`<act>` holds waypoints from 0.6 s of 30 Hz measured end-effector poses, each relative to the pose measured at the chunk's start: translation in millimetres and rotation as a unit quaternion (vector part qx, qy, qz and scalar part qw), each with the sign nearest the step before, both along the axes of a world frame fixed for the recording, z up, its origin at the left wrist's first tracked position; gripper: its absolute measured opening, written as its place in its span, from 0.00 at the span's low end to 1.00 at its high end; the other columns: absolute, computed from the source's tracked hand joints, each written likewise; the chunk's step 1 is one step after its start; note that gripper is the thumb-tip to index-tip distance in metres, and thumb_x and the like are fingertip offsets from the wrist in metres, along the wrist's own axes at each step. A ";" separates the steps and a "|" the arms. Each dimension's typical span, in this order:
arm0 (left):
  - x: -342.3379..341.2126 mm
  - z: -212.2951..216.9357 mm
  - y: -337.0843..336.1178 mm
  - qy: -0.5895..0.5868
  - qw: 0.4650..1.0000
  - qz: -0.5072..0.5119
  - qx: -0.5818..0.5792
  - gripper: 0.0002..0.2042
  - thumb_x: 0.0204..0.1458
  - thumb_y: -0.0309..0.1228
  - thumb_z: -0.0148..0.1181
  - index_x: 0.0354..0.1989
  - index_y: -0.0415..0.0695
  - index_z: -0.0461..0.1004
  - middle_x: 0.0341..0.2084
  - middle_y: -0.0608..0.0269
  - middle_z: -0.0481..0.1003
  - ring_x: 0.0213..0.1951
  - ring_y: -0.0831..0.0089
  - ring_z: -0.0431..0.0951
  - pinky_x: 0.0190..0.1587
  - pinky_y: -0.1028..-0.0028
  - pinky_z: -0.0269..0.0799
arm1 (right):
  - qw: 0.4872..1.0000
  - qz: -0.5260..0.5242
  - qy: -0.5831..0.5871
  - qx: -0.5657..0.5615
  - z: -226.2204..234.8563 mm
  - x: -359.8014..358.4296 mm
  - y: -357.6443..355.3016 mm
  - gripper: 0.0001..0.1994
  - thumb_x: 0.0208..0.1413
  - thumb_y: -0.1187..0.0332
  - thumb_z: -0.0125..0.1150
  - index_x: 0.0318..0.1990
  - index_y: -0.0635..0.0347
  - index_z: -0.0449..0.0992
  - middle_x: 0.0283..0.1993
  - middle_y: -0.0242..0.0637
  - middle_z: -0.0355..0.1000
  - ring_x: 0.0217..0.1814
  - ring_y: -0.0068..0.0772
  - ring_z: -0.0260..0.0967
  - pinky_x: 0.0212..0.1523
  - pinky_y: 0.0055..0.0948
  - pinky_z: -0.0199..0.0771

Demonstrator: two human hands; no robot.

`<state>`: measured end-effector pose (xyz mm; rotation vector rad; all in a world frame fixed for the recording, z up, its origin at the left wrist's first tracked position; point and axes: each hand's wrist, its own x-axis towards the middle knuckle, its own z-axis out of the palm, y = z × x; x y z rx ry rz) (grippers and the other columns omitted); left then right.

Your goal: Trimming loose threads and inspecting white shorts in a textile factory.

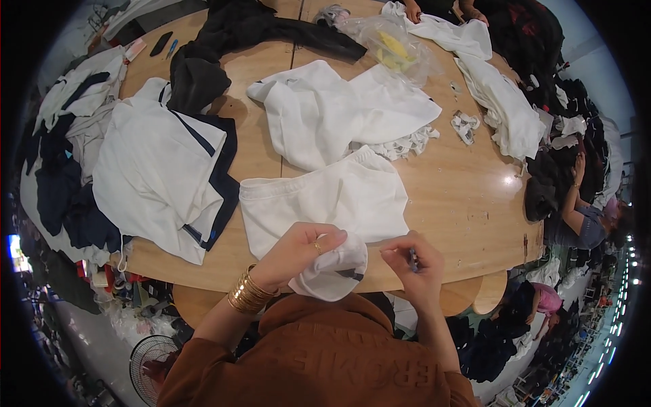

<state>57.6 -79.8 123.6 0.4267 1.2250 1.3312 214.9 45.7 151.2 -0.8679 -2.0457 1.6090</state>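
Observation:
White shorts (319,197) with a gathered elastic waistband lie at the near table edge, right in front of me. One bunched part, with a small dark patch, is lifted over the edge by my left hand (305,251), its thumb closed on top of the cloth. To the right of that cloth and apart from it, my right hand (415,261) is closed round a small grey metal tool (413,259). Most of the tool is hidden in the fingers, so its kind is unclear. Gold bangles (249,292) circle my left wrist.
More white garments (305,108) lie beyond the shorts. White and navy garments (156,163) are stacked at left, near a black garment (196,74). At right are fabric scraps (465,127) and a long white cloth (505,108). Another person's hands (413,10) touch cloth across the table.

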 end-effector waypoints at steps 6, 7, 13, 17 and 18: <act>-0.4 -4.1 -2.2 0.020 1.000 -0.002 -0.015 0.13 0.54 0.37 0.49 0.33 0.38 0.74 0.19 0.77 0.69 0.20 0.91 0.62 0.20 0.88 0.56 | 0.962 0.107 -0.081 0.238 1.9 2.4 8.0 0.13 0.41 0.63 0.64 0.34 0.55 0.73 0.23 0.27 0.66 0.25 0.25 0.61 0.35 0.26 0.51; -1.3 -3.8 -2.3 0.020 1.000 -0.003 -0.015 0.13 0.54 0.37 0.49 0.33 0.38 0.74 0.19 0.77 0.69 0.20 0.91 0.62 0.20 0.88 0.56 | 0.954 0.120 -0.089 0.259 0.1 3.1 8.2 0.13 0.40 0.63 0.64 0.33 0.56 0.72 0.23 0.28 0.66 0.23 0.26 0.60 0.35 0.26 0.51; -3.3 -2.3 -2.0 0.001 0.999 -0.019 -0.035 0.13 0.54 0.36 0.49 0.33 0.38 0.74 0.19 0.77 0.69 0.21 0.92 0.61 0.20 0.88 0.55 | 0.945 0.133 -0.084 0.286 -4.1 4.1 7.8 0.12 0.39 0.61 0.63 0.30 0.57 0.72 0.22 0.28 0.66 0.21 0.25 0.59 0.33 0.27 0.49; -3.9 -0.4 -0.8 -0.016 0.999 -0.024 -0.032 0.11 0.54 0.32 0.49 0.33 0.36 0.73 0.27 0.70 0.73 0.29 0.87 0.68 0.33 0.85 0.64 | 0.937 0.147 -0.081 0.306 -5.0 2.4 7.1 0.12 0.39 0.61 0.64 0.30 0.56 0.72 0.21 0.26 0.66 0.21 0.24 0.59 0.33 0.27 0.48; -3.5 0.1 -0.1 -0.033 0.999 -0.019 -0.023 0.11 0.54 0.32 0.49 0.33 0.36 0.73 0.27 0.70 0.73 0.30 0.88 0.68 0.33 0.85 0.64 | 0.937 0.146 -0.082 0.307 -5.4 2.4 6.9 0.12 0.39 0.61 0.64 0.30 0.56 0.72 0.21 0.26 0.66 0.21 0.24 0.59 0.33 0.27 0.48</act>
